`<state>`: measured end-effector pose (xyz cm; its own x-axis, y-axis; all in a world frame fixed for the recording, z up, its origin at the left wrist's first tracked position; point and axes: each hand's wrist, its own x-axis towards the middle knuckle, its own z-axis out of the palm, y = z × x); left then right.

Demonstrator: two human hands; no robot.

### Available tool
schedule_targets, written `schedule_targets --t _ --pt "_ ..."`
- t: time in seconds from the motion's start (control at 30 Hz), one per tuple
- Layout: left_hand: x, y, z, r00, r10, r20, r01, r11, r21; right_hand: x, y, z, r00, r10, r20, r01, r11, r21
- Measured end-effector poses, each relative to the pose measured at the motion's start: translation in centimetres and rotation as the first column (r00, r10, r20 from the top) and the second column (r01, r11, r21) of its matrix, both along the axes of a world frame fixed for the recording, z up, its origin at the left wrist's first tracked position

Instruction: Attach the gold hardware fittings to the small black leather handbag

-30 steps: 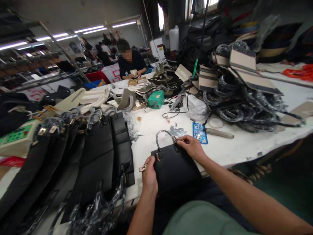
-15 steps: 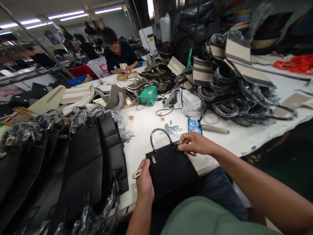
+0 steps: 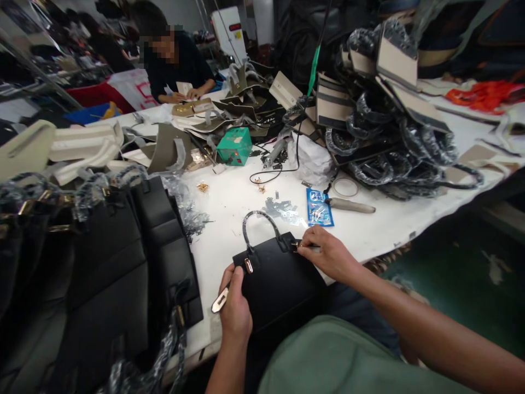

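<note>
A black handbag panel (image 3: 279, 279) with one wrapped, arched handle (image 3: 262, 214) lies at the table's front edge. My left hand (image 3: 235, 306) grips its left edge, thumb on top, beside a gold metal fitting (image 3: 248, 266). A strap end with a gold plate (image 3: 220, 301) sticks out to the left of that hand. At the panel's upper right corner my right hand (image 3: 322, 249) pinches a small dark strap with a metal piece (image 3: 296, 244). Just behind the handle are scattered thin metal plates (image 3: 283, 208).
Black bag pieces (image 3: 106, 262) fill the left side. Behind stand a green box (image 3: 234, 146) and a pile of bag parts (image 3: 385, 126). A blue packet (image 3: 319, 208) and a grey-handled tool (image 3: 353, 206) lie right of centre. A person (image 3: 176, 60) works across the table (image 3: 229, 197).
The view has shifted, so the scene sits further left. The gold fitting that hung beneath my right hand no longer shows there. Both hands still hold on at the panel's sides.
</note>
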<state>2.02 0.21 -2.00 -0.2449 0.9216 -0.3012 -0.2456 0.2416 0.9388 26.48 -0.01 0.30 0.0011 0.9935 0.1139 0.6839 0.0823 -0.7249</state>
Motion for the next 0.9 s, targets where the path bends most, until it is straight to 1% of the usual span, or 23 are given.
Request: schedule_targets --t 0.07,0.13,0.17,0.2,0.23,0.27,0.3,0.33,0.37,0.4,0.47,0.5,0.53,0.57,0.6,0.63,0.73,0.83,0.9 --pt "0.0 -0.1 0.3 0.997 -0.065 0.047 0.066 0.997 -0.026 0.1 0.1 -0.5 0.998 -0.026 -0.058 0.025 0.999 -0.021" --pt "-0.4 0.0 0.7 0.990 -0.137 0.033 0.139 0.989 -0.049 0.1 0.4 -0.8 0.997 -0.036 -0.064 0.035 0.999 -0.026" --pt "-0.8 0.1 1.1 0.985 -0.170 -0.022 0.169 0.984 -0.050 0.1 0.5 -0.8 0.997 -0.039 -0.063 0.037 0.999 -0.029" --pt "-1.2 0.2 1.6 0.973 -0.195 -0.121 0.191 0.981 -0.044 0.1 0.7 -0.8 0.997 -0.042 -0.062 0.040 0.999 -0.035" --pt "-1.6 0.4 2.3 0.943 -0.204 -0.262 0.204 0.979 -0.030 0.0 0.8 -0.8 0.997 -0.045 -0.059 0.042 0.998 -0.043" --pt "-1.9 0.7 3.1 0.882 -0.201 -0.427 0.218 0.976 -0.008 -0.1 0.9 -0.8 0.997 -0.050 -0.051 0.048 0.998 -0.050" --pt "-2.2 1.0 4.1 0.785 -0.187 -0.590 0.249 0.968 0.023 -0.2 0.9 -0.7 0.997 -0.062 -0.039 0.060 0.997 -0.055" --pt "-2.2 1.4 5.0 0.659 -0.173 -0.732 0.309 0.950 0.054 -0.3 1.0 -0.7 0.996 -0.082 -0.025 0.081 0.995 -0.058" --pt "-1.9 1.8 5.9 0.524 -0.164 -0.836 0.399 0.914 0.071 -0.5 1.0 -0.7 0.994 -0.106 -0.010 0.105 0.993 -0.061" --pt "-1.4 2.3 6.6 0.394 -0.165 -0.904 0.514 0.855 0.068 -0.7 1.0 -0.7 0.991 -0.131 0.004 0.131 0.990 -0.059" --pt "0.3 3.4 7.4 0.159 -0.183 -0.970 0.729 0.684 -0.010 -1.0 0.9 -0.8 0.986 -0.163 0.023 0.164 0.986 -0.044" --pt "1.3 4.0 7.4 0.053 -0.194 -0.980 0.792 0.606 -0.077 -1.1 0.9 -0.9 0.986 -0.166 0.024 0.167 0.986 -0.027" --pt "2.3 4.6 7.3 -0.044 -0.202 -0.978 0.820 0.552 -0.151 -1.1 0.8 -1.0 0.986 -0.163 0.018 0.163 0.987 -0.005" --pt "3.2 5.1 7.0 -0.122 -0.204 -0.971 0.824 0.525 -0.214 -1.2 0.6 -1.2 0.988 -0.156 0.008 0.156 0.988 0.022" --pt "3.9 5.6 6.6 -0.181 -0.202 -0.962 0.816 0.516 -0.262 -1.2 0.5 -1.3 0.989 -0.148 -0.004 0.148 0.988 0.049" --pt "4.5 6.0 6.3 -0.223 -0.195 -0.955 0.805 0.516 -0.293 -1.1 0.3 -1.5 0.990 -0.139 -0.016 0.140 0.987 0.075" --pt "5.2 7.0 5.8 -0.305 -0.176 -0.936 0.786 0.508 -0.352 -0.9 0.0 -1.7 0.994 -0.106 -0.040 0.111 0.985 0.129" --pt "5.0 7.7 6.0 -0.360 -0.250 -0.899 0.769 0.466 -0.438 -0.6 -0.2 -1.4 0.998 -0.038 -0.055 0.046 0.987 0.152" --pt "4.8 7.8 6.2 -0.357 -0.323 -0.877 0.755 0.454 -0.474 -0.5 -0.4 -1.2 0.998 0.016 -0.066 -0.003 0.983 0.181"
